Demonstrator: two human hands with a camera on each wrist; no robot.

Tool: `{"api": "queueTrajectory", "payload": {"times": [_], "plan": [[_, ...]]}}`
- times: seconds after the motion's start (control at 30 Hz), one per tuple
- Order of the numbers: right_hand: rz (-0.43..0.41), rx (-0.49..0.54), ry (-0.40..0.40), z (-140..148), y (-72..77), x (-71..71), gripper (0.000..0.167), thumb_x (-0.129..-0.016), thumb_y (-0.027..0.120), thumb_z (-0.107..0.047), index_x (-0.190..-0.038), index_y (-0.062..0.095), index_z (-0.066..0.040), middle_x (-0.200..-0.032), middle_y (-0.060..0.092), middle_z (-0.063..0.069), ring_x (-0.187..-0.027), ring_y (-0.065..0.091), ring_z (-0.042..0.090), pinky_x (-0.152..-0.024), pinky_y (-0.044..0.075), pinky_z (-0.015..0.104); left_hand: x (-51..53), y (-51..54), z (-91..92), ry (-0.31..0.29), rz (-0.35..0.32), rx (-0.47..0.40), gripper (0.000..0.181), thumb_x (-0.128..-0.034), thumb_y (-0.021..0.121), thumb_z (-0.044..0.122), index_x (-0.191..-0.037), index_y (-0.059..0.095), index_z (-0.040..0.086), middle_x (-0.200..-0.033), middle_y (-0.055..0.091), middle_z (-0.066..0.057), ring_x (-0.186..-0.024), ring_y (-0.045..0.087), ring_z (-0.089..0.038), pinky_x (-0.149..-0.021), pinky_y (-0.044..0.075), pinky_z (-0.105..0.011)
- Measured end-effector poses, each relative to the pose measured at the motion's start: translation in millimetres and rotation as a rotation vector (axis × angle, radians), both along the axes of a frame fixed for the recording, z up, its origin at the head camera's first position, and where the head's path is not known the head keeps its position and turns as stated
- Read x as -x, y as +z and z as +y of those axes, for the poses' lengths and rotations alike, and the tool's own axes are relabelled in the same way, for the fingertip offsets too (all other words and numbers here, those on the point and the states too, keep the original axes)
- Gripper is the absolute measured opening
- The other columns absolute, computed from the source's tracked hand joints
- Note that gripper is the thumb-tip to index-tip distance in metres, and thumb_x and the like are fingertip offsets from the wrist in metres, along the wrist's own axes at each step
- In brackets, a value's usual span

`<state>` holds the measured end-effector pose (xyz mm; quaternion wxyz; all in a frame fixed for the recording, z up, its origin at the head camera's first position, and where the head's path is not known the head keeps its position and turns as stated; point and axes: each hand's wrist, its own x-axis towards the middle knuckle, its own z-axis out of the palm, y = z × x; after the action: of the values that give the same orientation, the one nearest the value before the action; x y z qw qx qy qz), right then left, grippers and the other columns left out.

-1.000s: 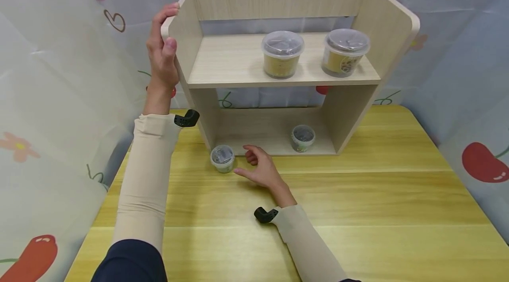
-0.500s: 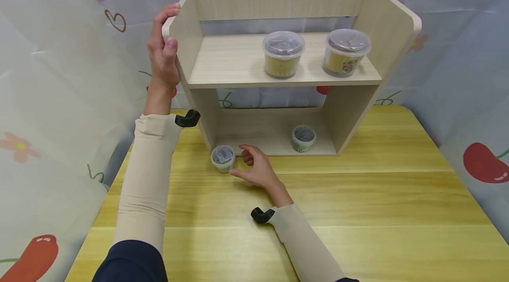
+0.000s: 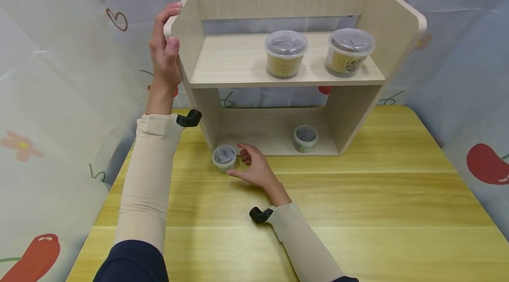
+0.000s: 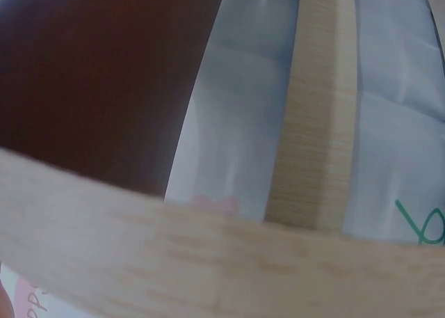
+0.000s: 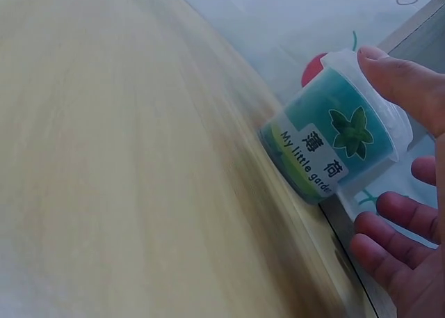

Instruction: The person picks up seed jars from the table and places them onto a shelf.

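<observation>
My left hand (image 3: 165,59) grips the upper left side panel of a pale wooden shelf (image 3: 288,84), fingers behind its edge and thumb on the near side. On the table, at the shelf's lower left front corner, stands a small lidded plastic tub (image 3: 224,157). In the right wrist view this tub (image 5: 337,130) carries a green label with a leaf and "My little garden". My right hand (image 3: 256,168) spreads beside it, thumb and forefinger apart around its right side. The thumb overlaps the lid's rim; whether it touches is unclear. The other fingers are away from the tub.
Two larger clear tubs, one (image 3: 285,56) near the middle and one (image 3: 349,54) at the right, stand on the upper shelf. Another small tub (image 3: 305,138) sits on the lower level. The yellow wooden table (image 3: 377,211) stretches forward; a printed cloth (image 3: 59,74) hangs behind.
My right hand has moved a little left, bringing thumb and forefinger up to the small tub. The left hand keeps its hold on the shelf. The head view has shifted slightly.
</observation>
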<state>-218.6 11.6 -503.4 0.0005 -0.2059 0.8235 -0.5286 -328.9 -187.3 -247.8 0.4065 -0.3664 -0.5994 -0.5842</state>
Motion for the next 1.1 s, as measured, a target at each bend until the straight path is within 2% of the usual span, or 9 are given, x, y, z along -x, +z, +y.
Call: {"api": "queueTrajectory", "payload": {"times": [0.37,1.1], "plan": [[-0.041,0.003,0.005,-10.7,-1.3,0.2,0.083,-0.071,0.089,-0.027,-0.141,0.048,-0.006,-0.114,0.057,0.008,-0.099,0.059,0.021,-0.087,0.05,0.035,-0.2,-0.3,-0.4,-0.015,-0.002,-0.002,0.088,-0.0755,0.055,0.065,-0.12,0.049,-0.011,-0.131,0.053,-0.017,-0.114,0.05,-0.027,-0.094,0.043,-0.034],[-0.032,-0.025,0.005,-21.2,-1.5,2.9,0.085,-0.072,0.089,-0.029,-0.142,0.046,-0.005,-0.119,0.058,0.01,-0.1,0.059,0.02,-0.087,0.05,0.033,-1.2,-1.1,0.4,-0.024,-0.026,-0.02,0.091,-0.0738,0.057,0.066,-0.121,0.048,-0.012,-0.131,0.052,-0.016,-0.112,0.05,-0.028,-0.093,0.045,-0.034]]}}
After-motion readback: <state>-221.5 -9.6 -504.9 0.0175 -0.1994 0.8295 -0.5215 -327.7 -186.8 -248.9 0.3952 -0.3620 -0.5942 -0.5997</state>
